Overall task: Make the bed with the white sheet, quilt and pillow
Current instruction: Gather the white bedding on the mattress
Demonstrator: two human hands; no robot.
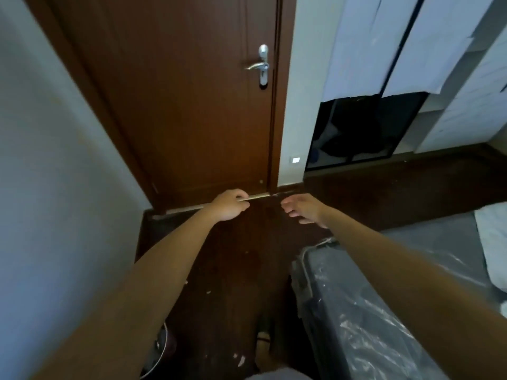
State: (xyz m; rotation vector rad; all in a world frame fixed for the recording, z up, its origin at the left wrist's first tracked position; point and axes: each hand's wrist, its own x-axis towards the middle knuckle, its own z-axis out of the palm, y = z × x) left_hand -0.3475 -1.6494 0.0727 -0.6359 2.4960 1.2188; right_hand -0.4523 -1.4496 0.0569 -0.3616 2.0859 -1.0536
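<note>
Both Hands Out, Bedding Behind

Ahead, two hands, one door (192,105), one plastic-wrapped mattress (370,311). Left hand (229,205) loosely curled at 12 o'clock; whether holding anything, cannot tell. Right hand (303,209) beside it, fingers relaxed, apart, empty. One white pillow (493,242) at 3 o'clock on mattress, well apart from both.

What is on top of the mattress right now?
The mattress wears clear plastic wrap, with white bedding lying at its far right edge. No sheet is spread; the bedding continues out of frame.
</note>
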